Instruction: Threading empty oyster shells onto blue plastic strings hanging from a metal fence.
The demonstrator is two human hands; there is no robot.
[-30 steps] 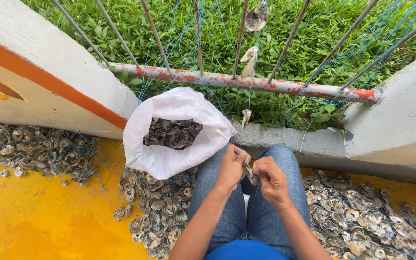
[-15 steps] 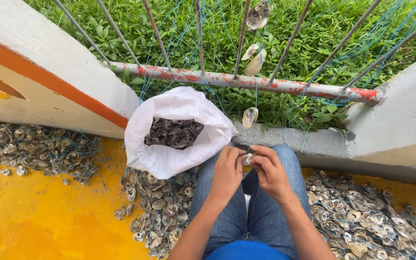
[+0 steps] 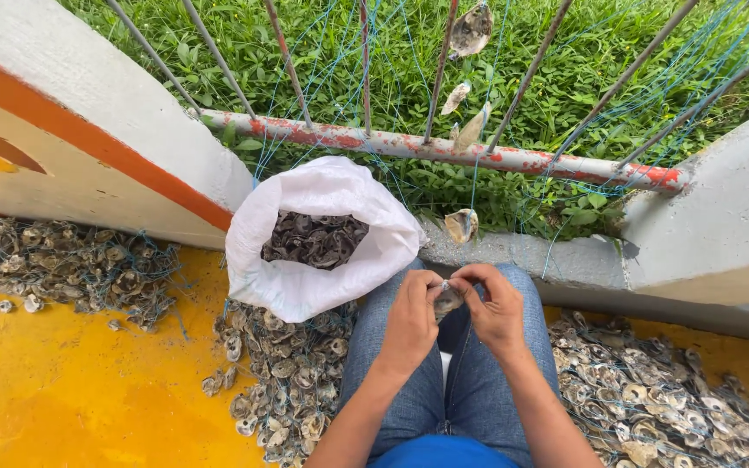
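Held thing: a small grey oyster shell [image 3: 446, 300] is pinched between the two hands, above the gap between the knees, in the lower middle of the view.
Left hand [image 3: 411, 314]: it is closed on the left side of the shell, thumb and fingertips pressed to its edge, knuckles turned up.
Right hand [image 3: 498, 305]: it is closed on the right side of the same shell, fingers curled over its top; the two hands almost meet around it.
Shell relative to hands: it is enclosed between both sets of fingertips, so that only a small part is seen between them.
Line: a thin blue line [image 3: 476, 178] is seen running up from near the hands to the railing; whether it is fixed to the held shell cannot be told.
Legs: blue jeans [image 3: 478, 399] are seen below the hands, the knees pointing at the low wall.
White sack [image 3: 305, 282]: it is stood open just left of the left hand, against the left knee, and is filled with dark shells [image 3: 314, 238].
Shell heaps: strung shells are piled on the yellow floor [image 3: 62, 399], one heap [image 3: 283, 381] below the sack, one [image 3: 71, 269] at far left, one [image 3: 661, 390] at right.
Railing [image 3: 444, 152]: a rusted red and white bar is set across the top, with shells [image 3: 462, 224] hung on blue lines from it.
Beyond: green grass [image 3: 565, 69] is seen behind the bars.
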